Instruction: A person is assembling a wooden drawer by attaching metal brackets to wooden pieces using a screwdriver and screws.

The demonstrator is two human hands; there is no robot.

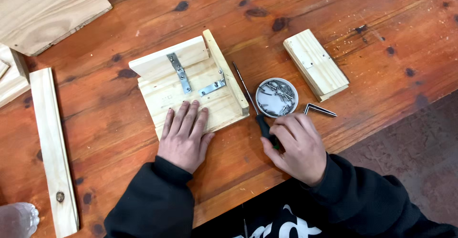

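Observation:
My left hand [184,135] lies flat, fingers apart, on the near edge of a pale wooden base board [219,105] that has two upright boards fixed along its far and right sides. Two metal corner brackets [178,71] [213,86] join those boards to the base. My right hand [296,145] is closed around the dark handle of a screwdriver [248,97] that lies on the table, its thin shaft pointing away from me beside the assembly. A round white dish of screws [276,97] sits just beyond my right fingers.
A loose metal corner bracket [319,109] lies right of the dish. A short wood block [315,64] sits farther right. A long wood strip [53,149] and larger boards [45,9] lie at the left. The table edge [381,123] runs diagonally at the right.

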